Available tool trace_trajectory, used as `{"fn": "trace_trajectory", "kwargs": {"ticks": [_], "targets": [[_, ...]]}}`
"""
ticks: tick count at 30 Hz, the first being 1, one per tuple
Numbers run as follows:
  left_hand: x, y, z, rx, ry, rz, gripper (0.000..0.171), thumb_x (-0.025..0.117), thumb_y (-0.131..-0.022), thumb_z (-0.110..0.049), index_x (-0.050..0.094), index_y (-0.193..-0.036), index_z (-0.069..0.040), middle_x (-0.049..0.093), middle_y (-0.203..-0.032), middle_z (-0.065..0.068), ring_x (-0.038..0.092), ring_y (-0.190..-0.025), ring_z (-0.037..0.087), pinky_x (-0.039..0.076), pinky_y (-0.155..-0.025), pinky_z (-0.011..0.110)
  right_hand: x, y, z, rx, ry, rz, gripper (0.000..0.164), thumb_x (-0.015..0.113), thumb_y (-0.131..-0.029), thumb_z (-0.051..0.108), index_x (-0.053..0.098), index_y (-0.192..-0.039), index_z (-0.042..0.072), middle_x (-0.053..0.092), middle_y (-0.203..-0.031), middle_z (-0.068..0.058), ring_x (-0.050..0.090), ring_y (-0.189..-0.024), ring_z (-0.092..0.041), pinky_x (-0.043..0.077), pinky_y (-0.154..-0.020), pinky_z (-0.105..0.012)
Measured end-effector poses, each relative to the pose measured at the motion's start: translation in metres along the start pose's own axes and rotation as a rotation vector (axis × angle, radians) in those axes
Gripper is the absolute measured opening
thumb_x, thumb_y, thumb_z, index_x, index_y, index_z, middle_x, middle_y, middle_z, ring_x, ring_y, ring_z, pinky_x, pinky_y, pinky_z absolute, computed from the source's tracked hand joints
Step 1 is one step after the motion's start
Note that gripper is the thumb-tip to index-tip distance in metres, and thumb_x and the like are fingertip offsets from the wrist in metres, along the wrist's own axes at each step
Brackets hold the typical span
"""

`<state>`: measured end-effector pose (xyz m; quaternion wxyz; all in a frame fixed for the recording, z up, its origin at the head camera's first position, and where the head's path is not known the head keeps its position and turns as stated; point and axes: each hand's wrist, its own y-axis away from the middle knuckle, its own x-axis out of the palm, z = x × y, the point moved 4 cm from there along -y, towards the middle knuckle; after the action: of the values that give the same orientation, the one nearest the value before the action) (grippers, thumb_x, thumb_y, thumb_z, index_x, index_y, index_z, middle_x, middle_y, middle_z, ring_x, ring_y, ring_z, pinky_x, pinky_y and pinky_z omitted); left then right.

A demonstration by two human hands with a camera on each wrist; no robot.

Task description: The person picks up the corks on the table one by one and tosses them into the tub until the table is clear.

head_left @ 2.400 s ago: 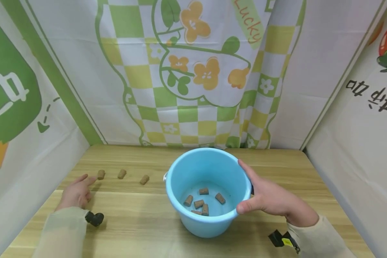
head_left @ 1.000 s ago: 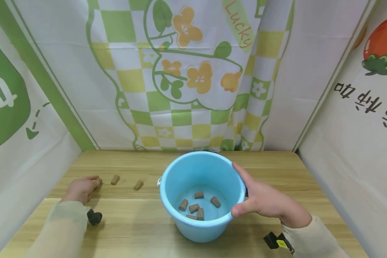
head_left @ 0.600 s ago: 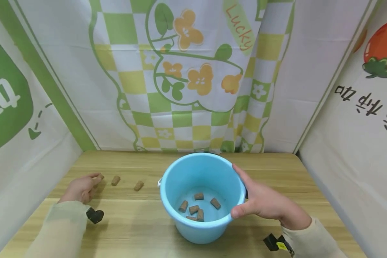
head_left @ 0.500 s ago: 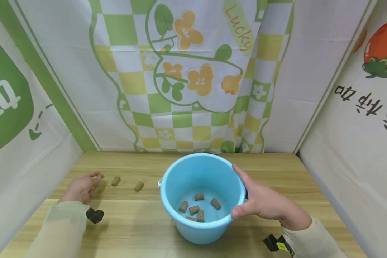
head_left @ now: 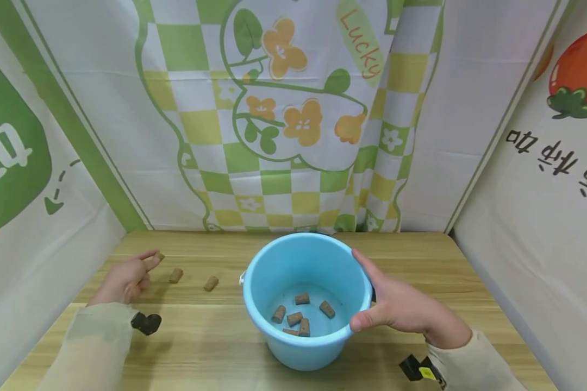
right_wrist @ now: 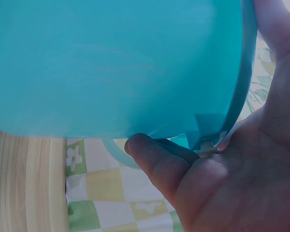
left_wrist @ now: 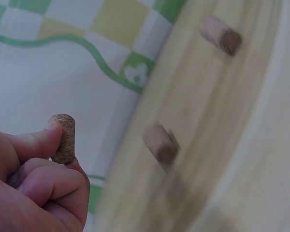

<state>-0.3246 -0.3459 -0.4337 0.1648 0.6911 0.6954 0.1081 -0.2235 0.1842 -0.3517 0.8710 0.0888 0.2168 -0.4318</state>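
Note:
My left hand pinches a cork between thumb and fingertips, raised above the table's left side. Just right of that hand lie two more corks on the wood, a nearer cork and a farther cork. A light blue bucket stands upright at the middle, with several corks on its floor. My right hand grips the bucket's right rim, thumb at the near side and index finger along the far side. In the right wrist view other fingers bend under the rim, against the outer wall.
The wooden table reaches back to a checked, flowered curtain. Printed cloth walls close in the left and right sides. A white handle joint sticks out at the bucket's left. Small black devices sit at both wrists.
My left hand has taken hold of the leftmost cork and lifted it from the table, moving slightly up and away. The right hand keeps its grip on the bucket, which stays in place.

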Motion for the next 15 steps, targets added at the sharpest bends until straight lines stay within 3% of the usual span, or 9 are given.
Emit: {"fn": "trace_trajectory", "kwargs": {"ticks": [2, 4, 5, 6, 8, 15], "targets": [[0.006, 0.003, -0.009, 0.020, 0.024, 0.005, 0.065, 0.044, -0.108, -0.023, 0.007, -0.161, -0.014, 0.054, -0.124, 0.010, 0.031, -0.046, 0.003, 0.032, -0.042, 0.022, 0.000, 0.000, 0.000, -0.005, -0.010, 0.004, 0.129, 0.090, -0.075, 0.037, -0.006, -0.160, 0.024, 0.047, -0.140, -0.018, 0.055, -0.116, -0.036, 0.046, -0.093, -0.051], [0.012, 0.007, -0.017, 0.048, 0.061, 0.007, 0.066, 0.046, -0.108, -0.021, 0.008, -0.161, -0.013, 0.026, -0.156, 0.017, 0.030, -0.047, 0.002, 0.032, -0.044, 0.021, 0.000, 0.000, -0.001, -0.009, -0.025, 0.007, 0.128, 0.090, -0.075, 0.036, -0.005, -0.160, 0.026, 0.048, -0.140, -0.017, 0.055, -0.116, -0.036, 0.046, -0.092, -0.053], [0.015, 0.009, -0.022, 0.064, 0.077, 0.010, 0.066, 0.046, -0.107, -0.020, 0.009, -0.161, -0.012, 0.009, -0.162, 0.017, 0.030, -0.047, 0.002, 0.032, -0.044, 0.021, 0.000, 0.000, -0.001, -0.009, -0.030, 0.006, 0.128, 0.090, -0.075, 0.035, -0.005, -0.160, 0.027, 0.048, -0.139, -0.016, 0.055, -0.116, -0.036, 0.046, -0.092, -0.053], [0.018, 0.010, -0.027, 0.080, 0.090, 0.013, 0.066, 0.047, -0.107, -0.019, 0.010, -0.161, -0.012, 0.000, -0.164, 0.014, 0.029, -0.047, 0.002, 0.032, -0.045, 0.020, 0.000, 0.000, 0.000, -0.009, -0.030, 0.005, 0.128, 0.090, -0.075, 0.035, -0.004, -0.160, 0.027, 0.049, -0.139, -0.015, 0.055, -0.115, -0.036, 0.046, -0.092, -0.053], [0.025, 0.015, -0.037, 0.120, 0.070, 0.019, 0.065, 0.048, -0.107, -0.019, 0.012, -0.161, -0.011, 0.000, -0.164, 0.016, 0.028, -0.047, 0.002, 0.031, -0.045, 0.020, -0.001, 0.000, 0.000, -0.010, -0.032, 0.003, 0.127, 0.090, -0.074, 0.034, -0.004, -0.160, 0.028, 0.049, -0.138, -0.014, 0.055, -0.115, -0.036, 0.046, -0.092, -0.052], [0.053, 0.035, -0.072, 0.197, 0.021, 0.032, 0.064, 0.056, -0.104, -0.024, 0.025, -0.159, -0.013, 0.012, -0.162, 0.015, 0.026, -0.045, 0.003, 0.030, -0.043, 0.022, 0.001, 0.000, 0.001, -0.010, -0.036, 0.008, 0.128, 0.090, -0.075, 0.035, -0.004, -0.160, 0.026, 0.049, -0.138, -0.015, 0.055, -0.115, -0.037, 0.046, -0.092, -0.052]]}}
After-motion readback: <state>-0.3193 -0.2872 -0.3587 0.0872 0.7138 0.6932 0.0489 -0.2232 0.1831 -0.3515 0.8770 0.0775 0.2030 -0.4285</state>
